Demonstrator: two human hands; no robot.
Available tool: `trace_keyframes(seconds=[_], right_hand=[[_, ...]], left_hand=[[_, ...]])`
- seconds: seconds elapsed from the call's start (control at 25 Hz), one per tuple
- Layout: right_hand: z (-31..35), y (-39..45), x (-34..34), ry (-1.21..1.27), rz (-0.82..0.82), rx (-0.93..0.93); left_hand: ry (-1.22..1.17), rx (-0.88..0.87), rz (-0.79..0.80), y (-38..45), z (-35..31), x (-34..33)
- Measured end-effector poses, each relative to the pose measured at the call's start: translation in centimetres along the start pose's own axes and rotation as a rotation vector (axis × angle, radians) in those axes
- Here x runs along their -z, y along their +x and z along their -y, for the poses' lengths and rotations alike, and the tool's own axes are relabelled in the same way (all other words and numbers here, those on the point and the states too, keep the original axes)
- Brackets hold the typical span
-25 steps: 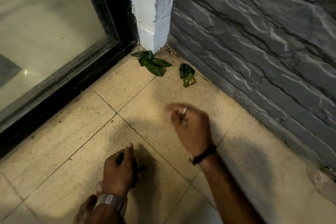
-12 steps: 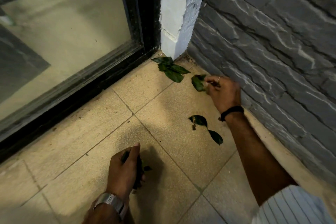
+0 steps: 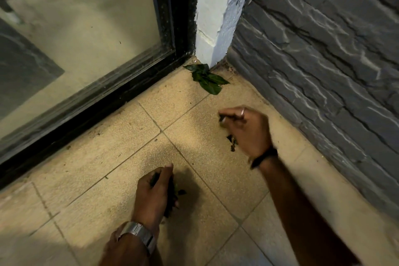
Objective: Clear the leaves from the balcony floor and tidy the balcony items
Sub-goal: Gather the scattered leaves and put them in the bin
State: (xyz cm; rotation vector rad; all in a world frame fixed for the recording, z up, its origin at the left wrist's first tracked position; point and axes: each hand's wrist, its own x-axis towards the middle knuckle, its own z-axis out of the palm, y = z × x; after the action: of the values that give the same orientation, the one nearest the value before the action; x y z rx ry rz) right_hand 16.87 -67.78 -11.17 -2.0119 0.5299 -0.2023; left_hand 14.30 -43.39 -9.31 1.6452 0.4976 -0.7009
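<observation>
A small cluster of green leaves (image 3: 206, 79) lies on the tan tiled balcony floor (image 3: 121, 147) in the corner, at the foot of the white pillar. My right hand (image 3: 248, 128) hovers over the floor below that cluster, blurred, with its fingers closed around picked-up leaves; bits of green stick out under the palm. My left hand (image 3: 156, 190), with a metal watch on the wrist, rests low near the floor and is closed on a bunch of dark leaves. Most of each handful is hidden by the fingers.
A black-framed glass door (image 3: 86, 28) runs along the left. A white pillar (image 3: 216, 13) stands in the corner, and a grey stone-clad wall (image 3: 323, 49) closes off the right side. Small specks of debris dot the tiles near the door frame.
My right hand has pulled back from the wall towards me with leaves in it. The leaves that lay on the tiles near it half a second ago are gone. My left hand has stayed put.
</observation>
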Motion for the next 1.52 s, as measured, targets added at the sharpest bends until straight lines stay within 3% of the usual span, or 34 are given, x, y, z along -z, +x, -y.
trace_keyframes(seconds=[0.08, 0.16, 0.24, 0.4, 0.48, 0.56, 0.64, 0.72, 0.8, 0.96, 1.04, 1.2, 1.32, 1.44, 1.52], right_hand=[[3.1, -6.9, -2.7, 0.218, 0.084, -0.014], [4.5, -12.9, -5.4, 0.163, 0.091, 0.046], [4.2, -16.5, -6.4, 0.081, 0.060, 0.041], [3.6, -16.9, -3.9, 0.238, 0.281, -0.099], [1.6, -13.8, -1.2, 0.135, 0.085, -0.105], [-2.2, -9.4, 1.3, -0.225, -0.095, -0.061], [-5.6, -6.4, 2.5, -0.495, -0.077, -0.002], [-7.7, -5.4, 2.0, -0.577, -0.071, 0.086], [-8.0, -5.1, 2.1, -0.548, -0.099, 0.127], [-5.0, -5.8, 2.3, -0.124, -0.281, -0.069], [-2.2, -8.1, 0.6, -0.027, -0.267, -0.070], [2.9, -15.1, -5.1, -0.185, -0.014, 0.157], [3.1, -16.6, -5.0, -0.133, 0.130, 0.173], [-0.8, -14.0, -0.9, -0.191, -0.065, 0.039], [-5.0, -11.8, 1.8, -0.413, -0.160, -0.080]], left_hand=[[-0.081, -0.010, 0.031, -0.2, -0.4, -0.6], [-0.145, -0.019, 0.115, -0.5, -0.6, -1.3], [-0.055, -0.007, 0.149, -0.8, 0.2, -1.5], [0.130, -0.005, 0.057, -0.8, 1.7, -1.1], [0.122, 0.023, 0.053, -0.7, 1.5, -1.1], [0.121, 0.030, 0.058, -0.5, 1.2, -1.4], [0.123, 0.019, 0.056, -0.3, 1.1, -1.6], [0.109, 0.019, 0.066, -0.3, 1.0, -1.6], [0.095, 0.021, 0.082, -0.2, 0.9, -1.7], [0.050, 0.027, 0.118, 0.0, 0.8, -1.6], [-0.007, 0.030, 0.156, 0.0, 0.6, -1.7], [-0.053, 0.044, 0.294, -0.2, 0.6, -2.1], [-0.023, -0.005, 0.234, -0.3, 0.9, -1.6], [0.026, -0.052, 0.155, 0.2, 1.0, -1.2], [0.019, -0.059, 0.150, 0.3, 0.9, -1.2]])
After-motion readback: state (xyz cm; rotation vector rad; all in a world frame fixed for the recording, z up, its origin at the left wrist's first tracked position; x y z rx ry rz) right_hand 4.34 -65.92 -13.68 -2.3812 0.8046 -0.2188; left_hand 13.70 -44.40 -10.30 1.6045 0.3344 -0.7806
